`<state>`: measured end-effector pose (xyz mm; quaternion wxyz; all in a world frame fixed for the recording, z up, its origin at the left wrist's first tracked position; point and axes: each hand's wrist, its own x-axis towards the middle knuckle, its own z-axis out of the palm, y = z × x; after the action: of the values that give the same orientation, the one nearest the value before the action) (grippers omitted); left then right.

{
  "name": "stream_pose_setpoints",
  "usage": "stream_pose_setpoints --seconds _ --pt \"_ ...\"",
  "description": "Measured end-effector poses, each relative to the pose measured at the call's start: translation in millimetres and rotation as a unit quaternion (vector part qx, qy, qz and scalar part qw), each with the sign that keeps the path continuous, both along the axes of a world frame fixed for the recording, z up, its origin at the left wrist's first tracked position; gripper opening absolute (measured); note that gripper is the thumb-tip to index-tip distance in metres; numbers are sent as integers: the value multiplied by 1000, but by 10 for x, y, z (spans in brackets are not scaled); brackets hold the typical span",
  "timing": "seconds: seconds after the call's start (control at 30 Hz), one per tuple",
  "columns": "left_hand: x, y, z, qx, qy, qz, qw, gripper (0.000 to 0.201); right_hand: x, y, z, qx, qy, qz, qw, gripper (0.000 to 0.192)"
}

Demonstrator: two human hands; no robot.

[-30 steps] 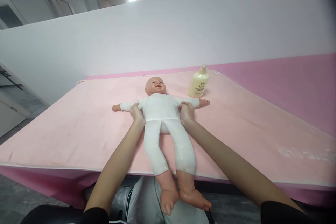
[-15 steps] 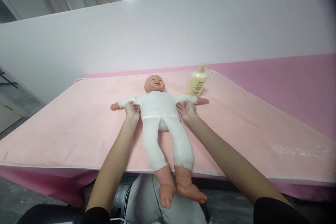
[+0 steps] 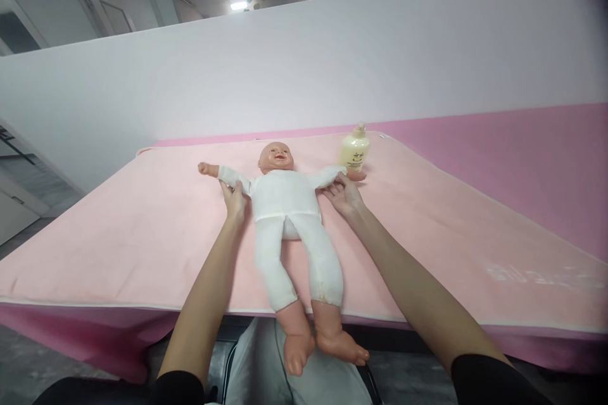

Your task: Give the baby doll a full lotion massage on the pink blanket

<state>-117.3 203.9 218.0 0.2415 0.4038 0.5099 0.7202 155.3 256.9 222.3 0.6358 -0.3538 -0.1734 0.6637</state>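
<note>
Since the earlier frames both hands have slid outward from the doll's flanks onto its upper arms, and the doll's arm on the left side of the view has swung up toward the head end.

Head view, only view available.

Doll (image 3: 285,199): baby doll in white cloth suit, lying face up on a pale pink mat (image 3: 118,234), head toward the far wall, arms spread. Legs run toward the wearer; bare feet hang past the near edge of the mat.

Left hand (image 3: 234,198): rests on the doll's sleeve at the upper arm, close to the shoulder. Fingers (image 3: 225,188) loosely curved over the cloth, not clenched; whether they grip or only press, cannot tell.

Right hand (image 3: 346,195): lies on the opposite sleeve near the armpit. Fingers (image 3: 332,191) spread flat against the cloth, open, nothing closed in them.

Both forearms bare, dark sleeves at the bottom edge.

Lotion bottle (image 3: 354,150): pale yellow, pump top, upright on the mat just beyond the doll's hand on the right side, near the right hand, not touched by it.

Mat covers a counter (image 3: 522,145) with a deeper pink surface. White partition wall (image 3: 332,63) stands behind.
</note>
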Motion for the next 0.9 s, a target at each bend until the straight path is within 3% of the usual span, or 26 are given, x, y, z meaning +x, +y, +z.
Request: stream_pose_setpoints --seconds 0.1,0.17,0.23,0.37,0.47,0.57,0.73,0.83,0.9 --pt "34 -52 26 2 172 23 985 70 -34 18 -42 63 -29 -11 998 12" --pt "48 -70 39 -13 299 28 954 69 -81 16 -67 129 -97 -40 986 25" --pt "56 -62 45 -45 397 44 915 68 -132 19 -99 200 -201 -76 956 34" --pt "76 -3 61 -162 470 90 863 71 -215 55 -193 270 -380 -86 881 31" --pt "87 22 96 -208 481 77 848 72 -236 85 -248 246 -438 -58 863 30" --pt "73 28 132 -188 467 31 863 67 -222 82 -238 222 -481 -50 846 30" --pt "21 70 122 -139 337 -5 931 54 -213 8 -138 222 -505 -36 833 20" --pt "-19 113 77 -123 235 -20 964 43 -218 -1 -127 228 -483 -14 845 14" --pt "-56 138 49 -121 156 -43 979 40 -199 17 -148 219 -441 -13 871 17"
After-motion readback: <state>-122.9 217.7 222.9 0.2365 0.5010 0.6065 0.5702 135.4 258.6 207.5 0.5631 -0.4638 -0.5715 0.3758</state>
